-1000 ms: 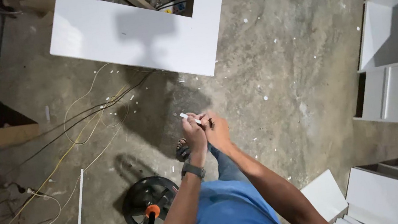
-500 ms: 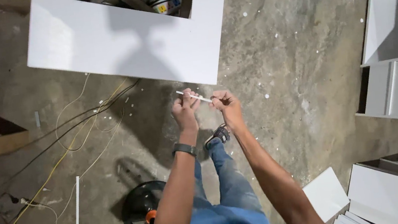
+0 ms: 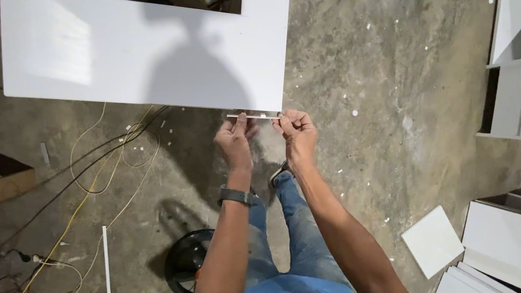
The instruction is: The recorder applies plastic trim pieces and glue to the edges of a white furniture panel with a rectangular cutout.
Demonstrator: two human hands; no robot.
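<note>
A thin white strip (image 3: 254, 115), short and narrow, is held level at the centre of the frame, just below the edge of a large white board with a rectangular cut-out (image 3: 130, 56) lying on the concrete floor (image 3: 385, 85). The left hand (image 3: 234, 142) pinches the strip's left end; the right hand (image 3: 298, 132) is curled tight around its right end. A dark watch (image 3: 237, 196) circles the left wrist. Yellow and black cables (image 3: 80, 188) trail at left.
</note>
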